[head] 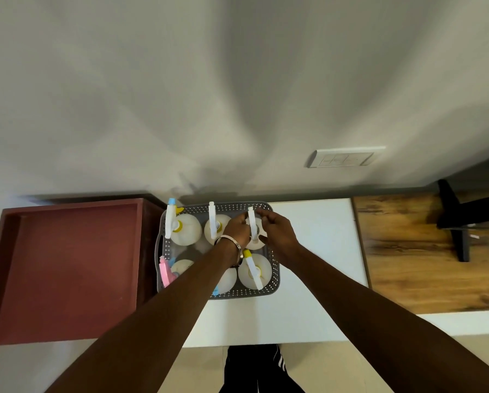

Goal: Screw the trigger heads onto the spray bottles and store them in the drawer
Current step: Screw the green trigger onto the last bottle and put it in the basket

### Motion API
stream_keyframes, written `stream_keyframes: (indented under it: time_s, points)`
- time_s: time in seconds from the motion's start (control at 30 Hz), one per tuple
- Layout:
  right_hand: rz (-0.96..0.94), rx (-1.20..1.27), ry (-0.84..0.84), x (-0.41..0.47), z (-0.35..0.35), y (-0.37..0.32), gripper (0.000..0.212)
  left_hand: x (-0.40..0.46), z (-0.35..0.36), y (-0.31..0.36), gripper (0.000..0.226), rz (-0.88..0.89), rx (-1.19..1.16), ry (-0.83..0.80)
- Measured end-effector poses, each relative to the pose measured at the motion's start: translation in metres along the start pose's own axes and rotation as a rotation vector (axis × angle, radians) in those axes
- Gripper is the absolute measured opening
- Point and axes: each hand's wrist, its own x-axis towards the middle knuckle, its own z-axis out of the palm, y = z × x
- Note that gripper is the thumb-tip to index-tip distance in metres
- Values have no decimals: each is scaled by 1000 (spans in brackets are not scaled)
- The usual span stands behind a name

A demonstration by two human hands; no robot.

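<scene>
A grey perforated basket (274, 287) on the white table holds several white spray bottles with trigger heads. My left hand (236, 228) and my right hand (277, 231) both close around the white trigger head (251, 219) of the far right bottle (255, 245) in the basket. Other bottles stand beside it: one at the far left (186, 232) with a blue and yellow head, one in the middle (215, 229), one at the near right (256, 270) with a yellow nozzle, and a pink-headed one (165, 272) at the near left. My left forearm hides the near middle bottle.
An open dark red drawer (67, 268) stands left of the basket. The white table (317, 251) reaches right to a wooden desk (424, 256), where a black stand (458, 219) sits. A wall with a switch plate (342, 158) rises behind.
</scene>
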Motion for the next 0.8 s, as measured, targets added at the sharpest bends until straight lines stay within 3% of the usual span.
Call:
stream_keyframes:
  time_s: [0.27, 0.63, 0.8]
  points:
    - [-48, -71, -18, -35, -11, -26, 31, -38, -7, 17, 50, 62, 64, 127]
    - [-169, -24, 28, -144, -19, -35, 28, -137, -28, 6, 54, 233, 116, 94]
    - [-193, -12, 13, -223, -16, -7, 24, -211, -40, -31, 39, 274, 47, 68]
